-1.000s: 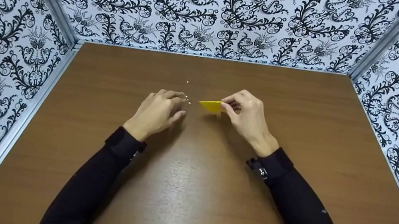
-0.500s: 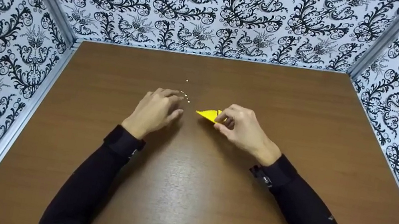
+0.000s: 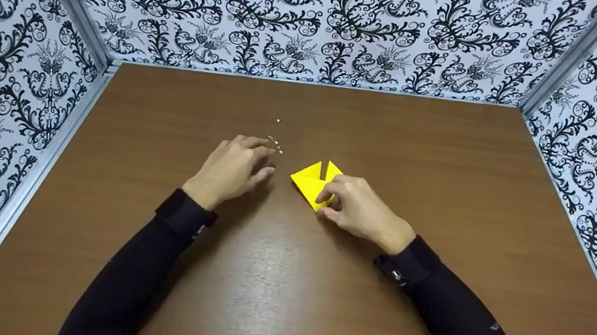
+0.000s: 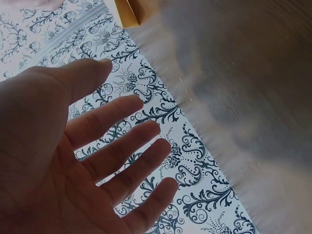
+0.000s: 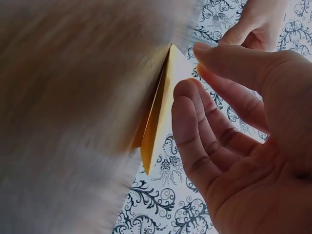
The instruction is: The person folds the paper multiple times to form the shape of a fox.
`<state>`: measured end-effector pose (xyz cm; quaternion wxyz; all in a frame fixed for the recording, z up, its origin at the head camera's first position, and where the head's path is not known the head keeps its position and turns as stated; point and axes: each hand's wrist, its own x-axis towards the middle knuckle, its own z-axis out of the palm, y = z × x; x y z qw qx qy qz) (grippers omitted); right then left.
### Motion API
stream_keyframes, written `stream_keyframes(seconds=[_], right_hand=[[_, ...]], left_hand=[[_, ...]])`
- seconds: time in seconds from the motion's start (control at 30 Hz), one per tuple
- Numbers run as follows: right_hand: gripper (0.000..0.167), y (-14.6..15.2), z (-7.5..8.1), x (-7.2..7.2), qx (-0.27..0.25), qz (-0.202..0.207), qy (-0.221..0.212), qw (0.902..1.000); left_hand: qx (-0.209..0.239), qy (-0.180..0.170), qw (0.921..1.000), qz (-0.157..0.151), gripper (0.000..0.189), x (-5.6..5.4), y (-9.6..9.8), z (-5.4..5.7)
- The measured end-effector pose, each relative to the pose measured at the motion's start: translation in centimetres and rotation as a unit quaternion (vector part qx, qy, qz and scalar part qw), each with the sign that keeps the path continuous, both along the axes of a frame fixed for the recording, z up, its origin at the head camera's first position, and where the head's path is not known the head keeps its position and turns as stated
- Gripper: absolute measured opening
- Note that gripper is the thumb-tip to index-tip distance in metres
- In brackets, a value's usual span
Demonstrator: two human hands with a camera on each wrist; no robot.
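Observation:
A yellow sheet of folded paper (image 3: pixel 309 181) with a narrow notch between two points at its far side lies flat, close over the table, near the middle of the head view. My right hand (image 3: pixel 359 208) pinches its near right edge, the fingers covering that corner. In the right wrist view the paper (image 5: pixel 158 114) appears almost edge-on with its layers slightly parted, beside the curled fingers. To the left, my left hand (image 3: pixel 233 167) hovers low over the table and holds nothing. The left wrist view shows that hand (image 4: pixel 97 141) with fingers spread and relaxed.
The brown wooden table (image 3: pixel 267 283) has several small bright specks (image 3: pixel 278 145) by the left fingertips. Walls with black scroll patterns (image 3: pixel 276 12) close off the back and both sides, with metal posts (image 3: pixel 575 53) at the corners.
My right hand has come nearer the body and turned the yellow paper from steeply tilted to flat, so its notch shows. The left hand has hardly moved.

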<state>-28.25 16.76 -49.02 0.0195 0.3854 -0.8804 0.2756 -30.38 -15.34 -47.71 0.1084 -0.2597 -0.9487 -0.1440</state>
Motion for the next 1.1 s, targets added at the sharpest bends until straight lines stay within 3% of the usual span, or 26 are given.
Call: stream_keyframes(seconds=[0.33, 0.63, 1.1], right_hand=[[0.010, 0.2, 0.6, -0.3, -0.006, -0.029, 0.011, 0.9995], [0.008, 1.3, 1.3, -1.5, -0.026, -0.095, 0.025, 0.9948], [0.007, 1.2, -0.1, -2.4, 0.022, -0.092, -0.013, 0.9955]], left_hand=[[0.003, -0.003, 1.0000, -0.007, 0.045, -0.1, 0.0, 0.1], [0.003, -0.002, 1.0000, -0.009, 0.044, 0.0, 0.2, 0.1], [-0.004, 0.013, 0.9995, -0.029, 0.044, 0.6, 0.8, 0.2]])
